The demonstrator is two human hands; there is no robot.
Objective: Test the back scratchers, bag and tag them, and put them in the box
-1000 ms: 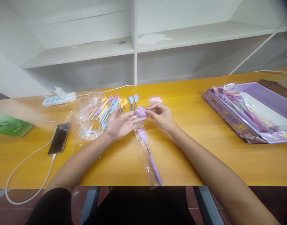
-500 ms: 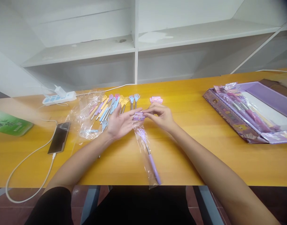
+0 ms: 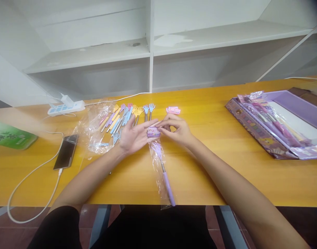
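Observation:
A purple back scratcher (image 3: 168, 186) lies slantwise in a clear plastic sleeve (image 3: 158, 180), its lower end at the table's front edge. At the sleeve's top is a small pink and purple printed header card (image 3: 154, 132). My left hand (image 3: 133, 138) is palm up with its fingers stretched flat behind the card and the thumb apart. From the other side, my right hand (image 3: 175, 128) pinches the card's edge between thumb and fingers. Beyond my left hand lie several back scratchers (image 3: 119, 119) in yellow, blue, purple and pink, partly hidden by that hand.
More printed cards (image 3: 173, 110) lie behind my right hand. At right, an open purple box (image 3: 262, 135) holds several bagged back scratchers (image 3: 274, 121). Crumpled plastic (image 3: 92, 138), a charging phone (image 3: 66, 152), a power strip (image 3: 66, 108) and a green package (image 3: 13, 135) occupy the left.
The bagged back scratcher's lower end has swung slightly left. My right fingers have shifted a little on the card, which now faces the camera slightly more.

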